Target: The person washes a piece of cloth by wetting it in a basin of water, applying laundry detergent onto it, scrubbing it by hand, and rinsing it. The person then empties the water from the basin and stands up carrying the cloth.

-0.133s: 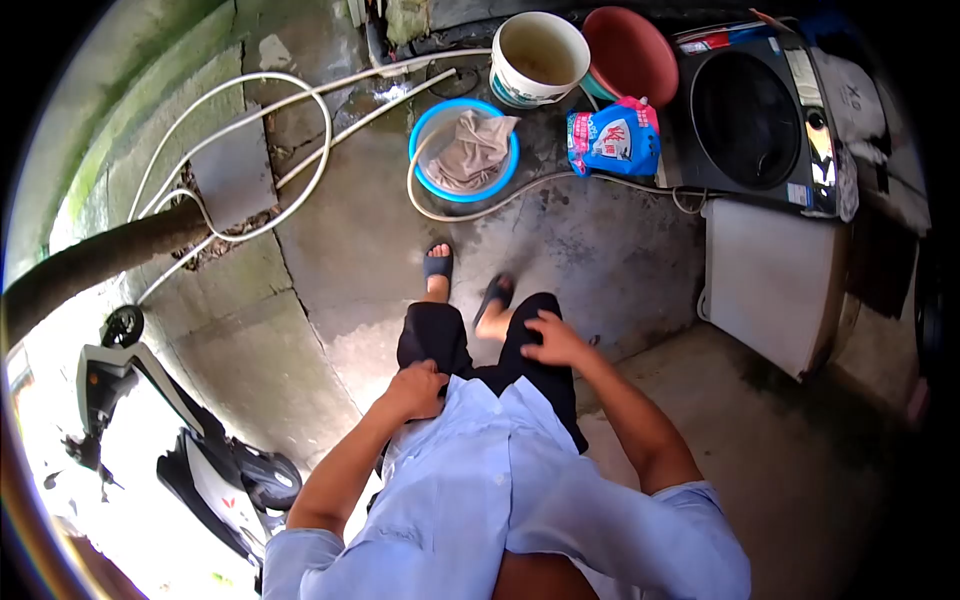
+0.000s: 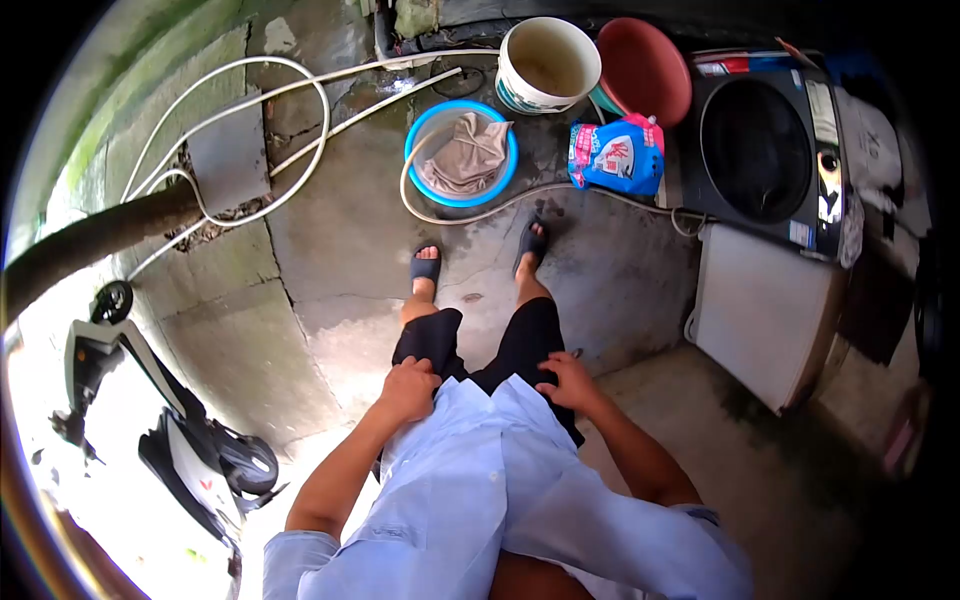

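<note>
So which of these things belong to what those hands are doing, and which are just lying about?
Apparently in use:
black shorts, touched by left hand and right hand

Seemingly just about, untouched:
blue-rimmed basin, cloth inside
blue-and-pink bag
white bucket
red basin
scooter

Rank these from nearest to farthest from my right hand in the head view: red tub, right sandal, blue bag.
1. Right sandal: on the foot, ahead of the right hand.
2. Blue bag: farther ahead, slightly to the right.
3. Red tub: just beyond the bag, near the top edge.
</note>
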A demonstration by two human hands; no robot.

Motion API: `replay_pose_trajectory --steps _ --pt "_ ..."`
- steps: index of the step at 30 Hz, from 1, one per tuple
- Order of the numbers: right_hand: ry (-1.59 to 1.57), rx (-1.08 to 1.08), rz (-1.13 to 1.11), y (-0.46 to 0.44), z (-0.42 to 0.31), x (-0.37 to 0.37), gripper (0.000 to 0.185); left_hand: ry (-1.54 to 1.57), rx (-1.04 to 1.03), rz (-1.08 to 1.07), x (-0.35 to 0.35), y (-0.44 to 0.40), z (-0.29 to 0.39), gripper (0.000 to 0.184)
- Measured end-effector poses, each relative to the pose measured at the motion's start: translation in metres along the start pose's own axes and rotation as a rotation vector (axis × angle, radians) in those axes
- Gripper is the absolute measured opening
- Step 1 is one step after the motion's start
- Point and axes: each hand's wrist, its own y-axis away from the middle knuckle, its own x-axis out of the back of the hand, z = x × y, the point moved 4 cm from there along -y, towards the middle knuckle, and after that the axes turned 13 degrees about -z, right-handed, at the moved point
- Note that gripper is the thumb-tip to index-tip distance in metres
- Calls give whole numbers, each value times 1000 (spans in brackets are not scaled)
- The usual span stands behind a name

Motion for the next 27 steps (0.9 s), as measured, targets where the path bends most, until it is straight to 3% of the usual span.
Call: replay_pose_trajectory --steps 2,4,6,9,11,12,15,16,17,18,19,20,21,22,23,25,27 --pt "-28 -49 -107 -7 39 35 16 118 -47 92 15 -36 12 24" --pt "-16 32 -174 -11 55 67 7 419 29 -12 13 -41 36 24" --pt "38 128 -238 -19 70 117 11 548 -3 -53 9 -60 59 26" --pt "-144 -143 -1042 22 81 157 20 807 -176 -195 -22 -58 108 31" --pt "-158 -278 -1132 54 147 136 27 863 -137 -311 -15 -64 128 35" --pt "-244 -313 -1162 24 80 195 26 869 -127 -328 -14 -77 128 34" --pt "-26 -18 -1454 -57 134 159 23 941 -468 -488 -33 -163 103 31" --pt "-53 178 -1280 -107 124 167 22 952 -390 -712 -19 -198 87 27" --pt "-83 370 -1098 -169 104 174 21 1159 -461 -617 -9 -234 67 23" --pt "-157 118 -1069 -232 105 173 23 1411 -511 -433 -23 -295 30 19" --pt "236 274 -630 -304 84 191 10 1067 -204 -17 12 -337 -6 21" --pt "38 200 -609 -382 114 153 23 960 -22 197 54 -363 -40 26" --pt "-57 204 -557 -461 133 137 43 1461 76 328 65 -399 -63 39" --pt "-42 -85 -592 -516 134 131 61 1686 -1 465 71 -441 -99 43" --pt "43 43 -393 -578 161 104 67 1895 -79 613 71 -475 -135 47" --pt "310 -64 -230 -656 185 83 84 2062 -186 756 90 -510 -176 55" --pt "412 -188 70 -695 191 71 91 2160 -254 843 101 -534 -204 62"
